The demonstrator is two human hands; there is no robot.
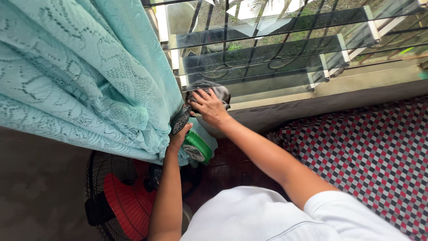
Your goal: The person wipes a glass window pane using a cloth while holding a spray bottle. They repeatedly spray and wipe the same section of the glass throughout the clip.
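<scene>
My right hand (pixel 208 107) presses a dark grey cloth (pixel 218 90) flat against the lowest glass louvre slat (pixel 267 85) of a window. My left hand (pixel 178 137) grips a spray bottle with a green cap (pixel 198 146) and a dark trigger head, held just below the right hand. A teal lace curtain (pixel 84 76) hangs bunched to the left and drapes over part of the left hand and bottle.
Glass louvre slats (pixel 267 49) with a black metal grille behind them fill the window. A concrete sill (pixel 330 100) runs beneath. A red, black and white checked fabric (pixel 370 151) lies at right. A floor fan with red blades (pixel 120 196) stands below left.
</scene>
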